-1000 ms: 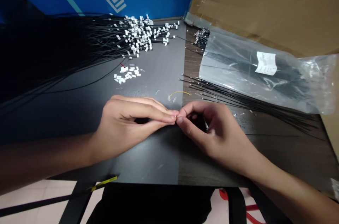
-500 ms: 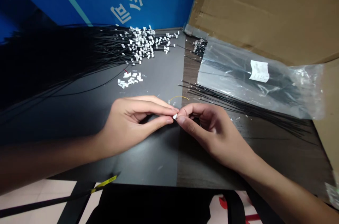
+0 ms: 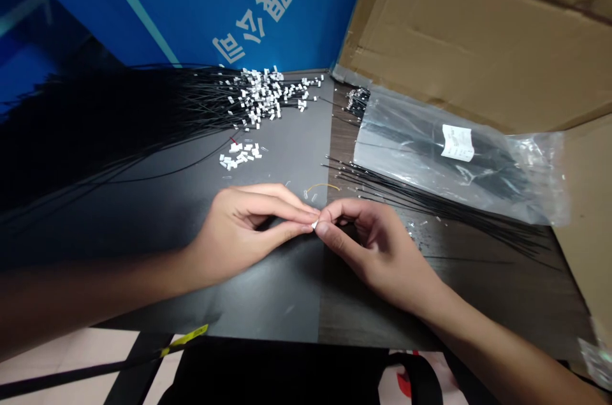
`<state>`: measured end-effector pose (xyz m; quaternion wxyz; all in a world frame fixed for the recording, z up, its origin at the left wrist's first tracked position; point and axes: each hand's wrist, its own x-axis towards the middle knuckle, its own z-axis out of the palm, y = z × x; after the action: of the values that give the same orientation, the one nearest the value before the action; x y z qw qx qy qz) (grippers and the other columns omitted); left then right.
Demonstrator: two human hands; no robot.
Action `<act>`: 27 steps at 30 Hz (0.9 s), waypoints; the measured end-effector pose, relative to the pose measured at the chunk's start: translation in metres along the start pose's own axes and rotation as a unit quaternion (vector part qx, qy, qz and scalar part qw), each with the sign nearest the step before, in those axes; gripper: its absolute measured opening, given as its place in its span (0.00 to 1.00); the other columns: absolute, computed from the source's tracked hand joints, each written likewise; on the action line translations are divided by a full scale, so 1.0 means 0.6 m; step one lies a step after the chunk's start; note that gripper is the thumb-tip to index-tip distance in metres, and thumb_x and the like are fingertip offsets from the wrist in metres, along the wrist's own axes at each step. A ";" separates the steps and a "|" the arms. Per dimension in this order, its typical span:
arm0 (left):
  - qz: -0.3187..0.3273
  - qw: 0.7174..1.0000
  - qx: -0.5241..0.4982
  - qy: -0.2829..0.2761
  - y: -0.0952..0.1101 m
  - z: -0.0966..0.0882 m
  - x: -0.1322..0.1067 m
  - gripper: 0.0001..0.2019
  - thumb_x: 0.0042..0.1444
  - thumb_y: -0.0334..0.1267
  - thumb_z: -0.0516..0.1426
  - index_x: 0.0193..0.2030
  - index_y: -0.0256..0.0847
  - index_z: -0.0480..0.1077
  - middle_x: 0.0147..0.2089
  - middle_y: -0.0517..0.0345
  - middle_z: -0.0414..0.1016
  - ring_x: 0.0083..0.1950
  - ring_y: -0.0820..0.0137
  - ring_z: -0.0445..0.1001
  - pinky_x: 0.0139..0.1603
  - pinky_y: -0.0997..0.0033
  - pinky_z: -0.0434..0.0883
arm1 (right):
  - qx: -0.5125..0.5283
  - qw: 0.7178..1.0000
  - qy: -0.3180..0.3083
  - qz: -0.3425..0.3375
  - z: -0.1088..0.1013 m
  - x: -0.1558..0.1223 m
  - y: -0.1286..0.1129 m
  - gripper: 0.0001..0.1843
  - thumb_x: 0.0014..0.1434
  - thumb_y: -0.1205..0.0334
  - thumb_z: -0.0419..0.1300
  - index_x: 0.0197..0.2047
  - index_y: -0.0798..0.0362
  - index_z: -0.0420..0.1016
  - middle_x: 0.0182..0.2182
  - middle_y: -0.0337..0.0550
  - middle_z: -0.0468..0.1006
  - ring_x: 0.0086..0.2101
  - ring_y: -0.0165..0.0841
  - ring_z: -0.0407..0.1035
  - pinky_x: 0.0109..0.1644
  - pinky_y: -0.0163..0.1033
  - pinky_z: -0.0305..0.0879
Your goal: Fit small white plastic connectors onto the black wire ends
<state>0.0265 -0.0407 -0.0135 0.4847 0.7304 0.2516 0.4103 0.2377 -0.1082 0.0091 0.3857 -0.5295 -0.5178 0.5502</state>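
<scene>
My left hand (image 3: 258, 226) pinches a small white plastic connector (image 3: 314, 224) between thumb and fingertips. Thumb and index finger of my right hand (image 3: 370, 239) are pressed together against the connector's right side. A thin black wire (image 3: 471, 259) trails out to the right from behind my right hand, and its tip is hidden by my fingers. Beyond my left hand lies a small pile of loose white connectors (image 3: 241, 155). Just past my fingertips are a short yellow wire (image 3: 322, 185) and small clear slivers (image 3: 314, 197).
Black wires with white connectors on their ends (image 3: 262, 95) form a large bundle at the back left. Loose black wires (image 3: 430, 198) lie right of my hands, before a clear plastic bag (image 3: 406, 137). A blue panel (image 3: 191, 3) and cardboard (image 3: 454, 29) stand behind.
The whole scene has shifted slightly lower in view. Both hands still meet at the white connector, of which less shows now between the fingertips.
</scene>
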 end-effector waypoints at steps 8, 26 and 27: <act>0.033 0.999 0.010 0.008 0.000 0.002 0.002 0.12 0.62 0.21 0.68 0.44 0.42 0.90 0.43 0.51 0.91 0.43 0.67 0.90 0.46 0.76 0.85 | 0.004 0.999 0.007 -0.036 -0.002 0.007 0.004 0.06 0.64 0.61 0.74 0.36 0.52 0.85 0.32 0.38 0.83 0.35 0.31 0.74 0.44 0.37 0.68; -0.072 0.988 -0.129 0.037 -0.005 -0.006 0.021 0.08 0.55 0.22 0.71 0.36 0.39 0.85 0.38 0.52 0.89 0.40 0.70 0.88 0.42 0.81 0.83 | -0.314 0.938 0.125 -0.079 -0.100 0.040 -0.012 0.09 0.69 0.64 0.63 0.44 0.54 0.87 0.41 0.50 0.91 0.39 0.39 0.84 0.48 0.44 0.78; -0.086 0.984 -0.148 0.043 -0.007 -0.008 0.023 0.08 0.54 0.22 0.72 0.35 0.38 0.84 0.36 0.52 0.88 0.38 0.71 0.86 0.39 0.81 0.82 | -0.339 0.928 0.135 -0.070 -0.114 0.042 -0.013 0.09 0.67 0.66 0.63 0.43 0.55 0.87 0.39 0.50 0.91 0.38 0.39 0.83 0.46 0.45 0.77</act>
<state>0.0300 -0.0261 -0.0114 0.6099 0.6079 0.2700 0.4308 0.3002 -0.0713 0.0188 0.2868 -0.6602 -0.6525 0.2370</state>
